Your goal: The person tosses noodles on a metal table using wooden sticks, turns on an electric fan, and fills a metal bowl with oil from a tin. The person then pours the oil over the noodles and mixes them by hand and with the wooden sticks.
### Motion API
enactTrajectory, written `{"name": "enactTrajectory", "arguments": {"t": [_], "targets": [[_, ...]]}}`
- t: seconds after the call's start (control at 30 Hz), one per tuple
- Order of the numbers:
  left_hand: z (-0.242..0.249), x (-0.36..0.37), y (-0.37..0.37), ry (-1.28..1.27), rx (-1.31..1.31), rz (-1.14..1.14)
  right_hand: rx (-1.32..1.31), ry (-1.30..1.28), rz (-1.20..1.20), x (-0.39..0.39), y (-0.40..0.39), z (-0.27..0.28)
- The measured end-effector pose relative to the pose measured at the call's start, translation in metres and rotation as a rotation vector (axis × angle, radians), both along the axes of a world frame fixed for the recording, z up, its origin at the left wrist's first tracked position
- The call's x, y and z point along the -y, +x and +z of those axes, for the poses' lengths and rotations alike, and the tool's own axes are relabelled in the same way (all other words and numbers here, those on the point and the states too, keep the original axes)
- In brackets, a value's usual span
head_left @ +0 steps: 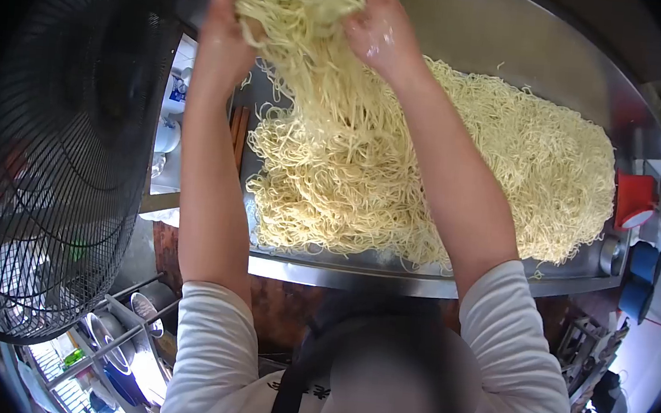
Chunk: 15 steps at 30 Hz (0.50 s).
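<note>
A clump of pale yellow noodles (304,15) is lifted at the far left of the metal tray, held between my two hands. My left hand (226,28) grips its left side, with the fingertips partly hidden or cut off by the top edge. On the right side, my right hand (379,31) is closed on the same clump; its fingers are partly behind the strands. Strands hang from it down to the wide bed of noodles (538,170), which spreads across the steel tray (474,7) under my forearms.
A large black fan (68,152) stands close on my left. Two brown sticks (238,135) lie at the tray's left end. A red container (634,200), a small metal cup (610,255) and blue containers (640,281) are at the right. Metal pans (110,341) sit on a rack lower left.
</note>
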<state>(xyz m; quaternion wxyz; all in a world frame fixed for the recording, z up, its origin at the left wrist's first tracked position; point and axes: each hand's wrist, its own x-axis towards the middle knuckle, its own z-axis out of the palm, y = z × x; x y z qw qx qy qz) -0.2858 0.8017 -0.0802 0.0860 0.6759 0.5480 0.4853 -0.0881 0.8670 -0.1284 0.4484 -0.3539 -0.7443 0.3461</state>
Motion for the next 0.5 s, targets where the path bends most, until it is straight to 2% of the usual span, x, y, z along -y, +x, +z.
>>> {"name": "enactTrajectory", "arguments": {"t": [0.03, 0.13, 0.2, 0.27, 0.33, 0.4, 0.43, 0.47, 0.5], "targets": [[-0.027, -0.012, -0.017, 0.002, -0.126, 0.028, -0.023, 0.131, 0.034, -0.009, -0.006, 0.011], [-0.110, -0.002, -0.039, -0.417, -0.033, 0.043, 0.443, -0.169, -0.123, 0.020, 0.017, -0.002], [-0.156, 0.021, -0.036, -0.664, -0.028, 0.112, 0.626, -0.063, -0.137, 0.037, 0.040, -0.081], [-0.241, 0.041, -0.012, -0.808, -0.126, 0.122, 0.879, -0.295, -0.068, 0.066, 0.045, -0.112], [-0.280, 0.055, 0.024, -0.961, -0.219, -0.001, 1.176, -0.349, -0.017, 0.086, 0.030, -0.121], [-0.236, 0.060, 0.040, -1.097, 0.074, -0.091, 1.201, -0.188, -0.019, 0.088, 0.024, -0.163], [-0.219, 0.062, 0.033, -1.131, 0.406, -0.104, 1.215, -0.110, -0.017, 0.089, 0.023, -0.167], [-0.228, 0.058, 0.011, -1.030, 0.425, -0.084, 1.160, -0.186, 0.065, 0.076, 0.021, -0.170], [-0.165, 0.060, 0.013, -0.966, 0.251, 0.152, 1.100, -0.257, 0.139, 0.054, 0.015, -0.155]]}}
